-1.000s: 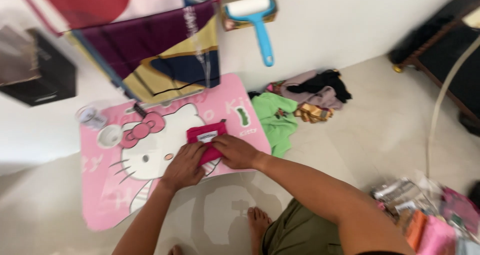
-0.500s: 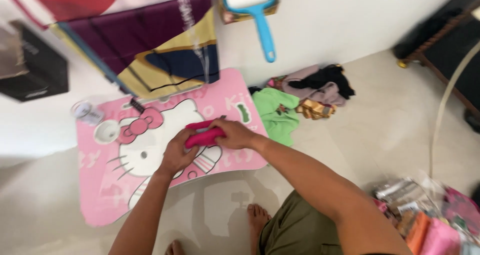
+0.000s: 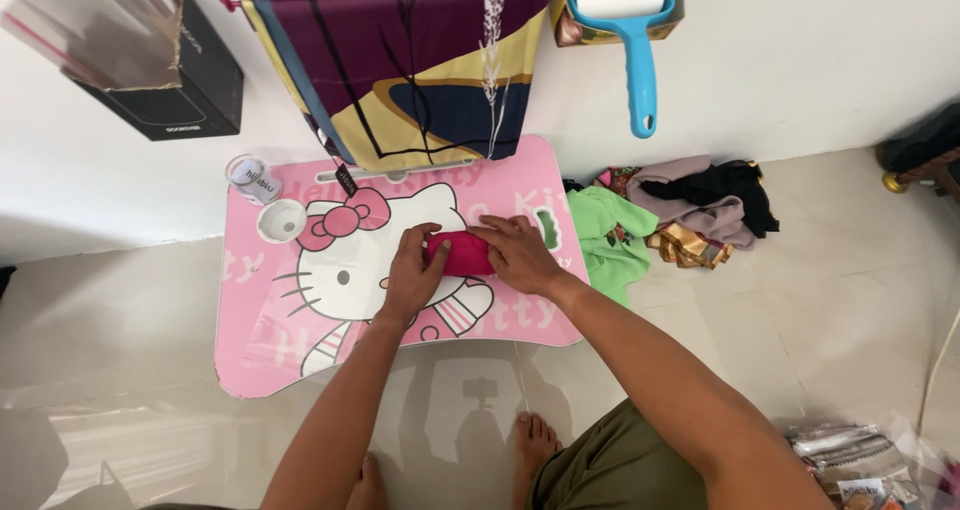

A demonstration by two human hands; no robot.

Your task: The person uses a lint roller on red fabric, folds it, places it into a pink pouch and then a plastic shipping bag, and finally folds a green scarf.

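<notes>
The magenta cloth (image 3: pixel 462 253) looks soft and matt on the glossy, smooth pink printed bench (image 3: pixel 300 355), the floor (image 3: pixel 830 320) is polished, reflective tile, and the blue lint roller (image 3: pixel 633 40) is shiny plastic with white paper.

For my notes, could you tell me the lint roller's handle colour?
Light blue lint roller, head view.

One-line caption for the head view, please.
Both hands, left hand and right hand, press a small magenta cloth on a pink cartoon-cat lap table.
</notes>
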